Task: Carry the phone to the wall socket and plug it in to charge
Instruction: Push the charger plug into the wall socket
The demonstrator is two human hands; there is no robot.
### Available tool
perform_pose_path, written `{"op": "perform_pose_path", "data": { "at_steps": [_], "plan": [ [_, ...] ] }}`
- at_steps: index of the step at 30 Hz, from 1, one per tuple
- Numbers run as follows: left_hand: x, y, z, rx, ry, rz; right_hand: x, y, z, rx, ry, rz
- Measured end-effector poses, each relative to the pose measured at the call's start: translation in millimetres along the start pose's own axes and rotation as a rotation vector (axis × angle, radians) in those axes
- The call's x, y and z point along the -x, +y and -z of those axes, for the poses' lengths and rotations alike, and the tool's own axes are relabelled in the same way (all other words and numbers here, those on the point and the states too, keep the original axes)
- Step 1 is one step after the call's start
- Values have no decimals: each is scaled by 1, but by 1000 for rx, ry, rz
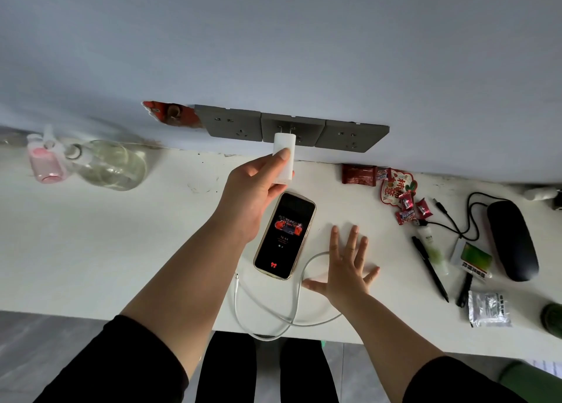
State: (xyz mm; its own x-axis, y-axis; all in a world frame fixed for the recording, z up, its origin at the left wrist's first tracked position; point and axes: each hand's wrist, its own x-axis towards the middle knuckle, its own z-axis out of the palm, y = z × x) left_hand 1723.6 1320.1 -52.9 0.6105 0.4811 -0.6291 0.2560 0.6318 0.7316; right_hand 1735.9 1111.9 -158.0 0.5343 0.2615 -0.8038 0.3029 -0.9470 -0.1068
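Observation:
A phone (285,236) with a lit dark screen lies face up on the white desk (106,250). My left hand (254,187) grips a white charger adapter (286,156), its prongs at the middle grey wall socket (293,129). A white cable (267,308) loops from beside the phone over the desk's front edge; its free plug end (237,277) lies left of the phone's bottom, not attached. My right hand (346,267) rests flat on the desk with fingers spread, partly over the cable, to the right of the phone.
Two more grey sockets (234,124) (352,138) flank the middle one. A glass bottle (109,165) and pink bottle (45,162) lie at the left. At the right are snack packets (395,190), a black pen (430,269), a black case (512,240) and a foil packet (488,308).

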Motion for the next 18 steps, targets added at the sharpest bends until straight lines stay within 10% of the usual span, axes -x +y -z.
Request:
{"op": "perform_pose_path", "data": {
  "at_steps": [18],
  "plan": [
    [-7,6,-5,22,70,51,0,-1,0,13,-8,-2]
  ]
}}
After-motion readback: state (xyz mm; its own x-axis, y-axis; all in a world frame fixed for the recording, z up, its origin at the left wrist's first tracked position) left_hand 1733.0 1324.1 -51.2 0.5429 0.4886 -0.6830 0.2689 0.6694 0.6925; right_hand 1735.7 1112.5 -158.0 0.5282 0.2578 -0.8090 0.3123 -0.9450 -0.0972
